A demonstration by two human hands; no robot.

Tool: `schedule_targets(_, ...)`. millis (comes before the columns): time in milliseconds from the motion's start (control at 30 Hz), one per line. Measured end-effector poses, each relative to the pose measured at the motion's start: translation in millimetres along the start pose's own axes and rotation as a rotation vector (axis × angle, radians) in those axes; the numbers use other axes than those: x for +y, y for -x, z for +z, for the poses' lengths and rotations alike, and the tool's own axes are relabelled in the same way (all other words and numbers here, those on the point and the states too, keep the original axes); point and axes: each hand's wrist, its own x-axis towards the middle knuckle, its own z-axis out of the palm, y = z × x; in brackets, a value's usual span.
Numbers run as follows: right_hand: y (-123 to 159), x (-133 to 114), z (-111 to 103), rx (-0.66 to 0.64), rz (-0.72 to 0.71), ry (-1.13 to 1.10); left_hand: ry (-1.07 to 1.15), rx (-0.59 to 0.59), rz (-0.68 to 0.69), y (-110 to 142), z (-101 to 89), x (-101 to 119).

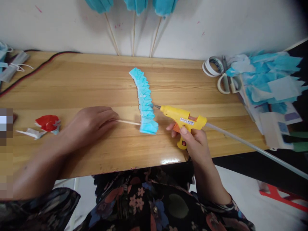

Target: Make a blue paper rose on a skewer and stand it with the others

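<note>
My right hand (194, 141) is wrapped round the handle of a yellow hot glue gun (178, 115), with a long clear glue stick (240, 141) running out of its back. The gun's nozzle is at the right edge of a pleated light blue strip (145, 99) lying on the table. My left hand (96, 123) rests low at the left, its fingers closed on a thin wooden stick (128, 122). The stick's far end meets the lower part of the strip; whether it lies under or on it I cannot tell.
Scissors (223, 83), tape rolls (213, 66) and a heap of blue and white pieces (271, 77) lie at the right. A red piece (48, 123) is at the left, near a black-red cable (51, 57). Three blue pieces on sticks (133, 35) lean against the wall.
</note>
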Motion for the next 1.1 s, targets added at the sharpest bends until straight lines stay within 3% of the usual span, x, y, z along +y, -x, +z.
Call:
schedule_targets(167,1.1,-2.6,-0.5,0.002,0.018,-0.002,0.039,0.005,-0.057,0.3,3.6,1.6)
schedule_targets(333,0.8,-4.3,-0.8,-0.009,0.022,0.009,0.133,-0.123,-0.102,-1.2,-5.7,5.7)
schedule_targets(533,0.3,0.2,-0.6,-0.020,-0.046,-0.025,0.205,-0.199,-0.037,-2.2,-11.9,0.5)
schedule_targets(867,9.4,0.4,-5.9,-0.044,-0.030,-0.024,0.200,-0.204,0.018,0.9,-10.3,-3.0)
schedule_targets(1100,24.9,9.7,-7.2,-0.080,-0.030,-0.063,0.134,-0.136,0.129,-0.6,-9.8,-2.7)
